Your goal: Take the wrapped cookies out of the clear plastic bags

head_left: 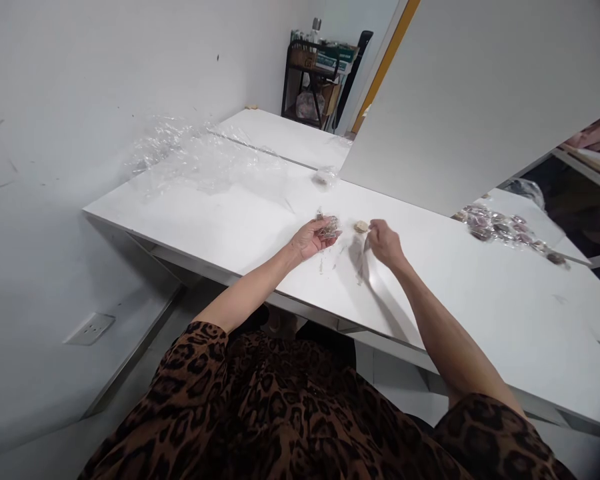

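My left hand (311,240) is closed around a small item in clear, crinkled plastic wrap (330,227), held just above the white table (220,220). What lies inside the wrap is too small to make out. My right hand (384,241) is a closed fist, slightly blurred, and whatever its fingers may hold is hidden. Just left of that fist is a small, round, beige object (361,227). Beyond my left hand, another small plastic-wrapped piece (325,177) rests near the table's far side.
Loose clear plastic film (195,157) is heaped at the left, by the wall. Several wrapped dark reddish pieces (505,227) lie at the right. A large grey-white panel (470,93) rises behind the table. Farther back stands a black shelf cart (310,73) with boxes.
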`<state>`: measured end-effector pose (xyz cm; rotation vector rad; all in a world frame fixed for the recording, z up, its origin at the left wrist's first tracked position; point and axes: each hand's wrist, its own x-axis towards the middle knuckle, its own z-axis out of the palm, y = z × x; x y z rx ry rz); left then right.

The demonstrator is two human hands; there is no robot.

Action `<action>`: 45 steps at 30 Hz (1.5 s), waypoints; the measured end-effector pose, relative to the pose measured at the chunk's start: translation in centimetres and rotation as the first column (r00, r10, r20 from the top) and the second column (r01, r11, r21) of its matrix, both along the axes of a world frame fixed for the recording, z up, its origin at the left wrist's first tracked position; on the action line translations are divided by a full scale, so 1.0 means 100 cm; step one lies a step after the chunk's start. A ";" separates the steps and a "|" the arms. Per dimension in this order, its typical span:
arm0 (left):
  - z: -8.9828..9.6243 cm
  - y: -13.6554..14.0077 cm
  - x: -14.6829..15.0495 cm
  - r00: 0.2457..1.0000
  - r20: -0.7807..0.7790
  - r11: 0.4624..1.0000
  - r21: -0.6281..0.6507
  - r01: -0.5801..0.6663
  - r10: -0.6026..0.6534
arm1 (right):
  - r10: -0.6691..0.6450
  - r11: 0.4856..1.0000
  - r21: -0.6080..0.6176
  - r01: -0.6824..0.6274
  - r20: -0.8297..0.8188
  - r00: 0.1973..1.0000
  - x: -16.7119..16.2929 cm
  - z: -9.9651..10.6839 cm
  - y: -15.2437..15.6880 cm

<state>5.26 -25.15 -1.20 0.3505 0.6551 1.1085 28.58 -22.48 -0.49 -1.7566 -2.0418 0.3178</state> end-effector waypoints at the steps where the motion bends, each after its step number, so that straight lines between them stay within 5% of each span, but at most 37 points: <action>1: 0.001 0.000 0.000 1.000 -0.010 1.000 0.005 0.001 -0.001 | -0.052 0.998 0.041 0.053 -0.024 0.998 0.002 0.003 0.010; 4: 0.005 -0.001 -0.001 0.999 -0.033 1.000 0.004 -0.009 0.010 | -0.036 0.998 0.052 0.034 0.042 0.998 0.001 0.005 0.032; 10: 0.009 -0.002 -0.002 0.999 -0.027 1.000 0.008 -0.020 0.020 | 0.143 0.975 -0.201 -0.093 0.254 0.957 -0.012 -0.005 0.037; 15: 0.010 -0.004 -0.001 0.999 -0.025 1.000 0.005 -0.024 0.024 | 0.277 0.925 -0.351 -0.147 0.357 0.892 -0.012 0.008 0.045; 22: 0.009 -0.003 -0.004 0.999 -0.018 0.999 0.019 -0.040 0.041 | 0.193 0.966 -0.243 -0.093 0.428 0.883 -0.036 0.005 0.042; 27: 0.009 -0.003 -0.006 0.997 -0.041 0.998 0.003 -0.069 0.069 | 0.084 0.992 -0.114 -0.047 0.344 0.935 -0.023 0.002 0.039; 30: 0.010 -0.003 -0.006 0.997 -0.040 0.998 0.010 -0.065 0.065 | -0.053 0.995 -0.092 0.034 -0.202 0.978 -0.017 0.001 0.030; 31: 0.011 -0.004 -0.006 0.998 -0.040 0.998 0.017 -0.055 0.056 | -0.105 0.990 -0.134 0.045 -0.486 0.868 -0.017 0.000 0.024; 32: 0.012 -0.004 -0.005 0.998 -0.042 0.999 0.028 -0.042 0.043 | -0.161 0.980 -0.195 0.027 -0.719 0.676 -0.020 -0.002 0.016; 34: 0.012 -0.005 -0.002 0.999 -0.050 0.998 0.061 -0.013 0.016 | -0.269 0.949 -0.306 -0.075 -0.912 0.309 -0.028 -0.004 -0.001; 35: 0.012 -0.006 0.001 0.998 -0.058 0.997 0.083 -0.001 0.006 | -0.317 0.928 -0.347 -0.136 -0.927 0.202 -0.034 -0.006 -0.011; 40: 0.005 -0.016 0.025 0.918 -0.389 0.976 0.218 0.012 0.075 | -0.392 0.868 -0.367 -0.335 -0.920 -0.010 -0.054 -0.011 -0.051; 42: 0.005 -0.022 0.035 0.729 -0.663 0.946 0.319 0.066 0.172 | -0.377 0.865 -0.338 -0.370 -0.925 -0.036 -0.057 -0.011 -0.061; 45: 0.010 -0.035 0.048 0.256 -0.925 0.882 0.354 0.311 0.281 | -0.385 0.857 -0.334 -0.392 -0.921 -0.058 -0.057 -0.011 -0.071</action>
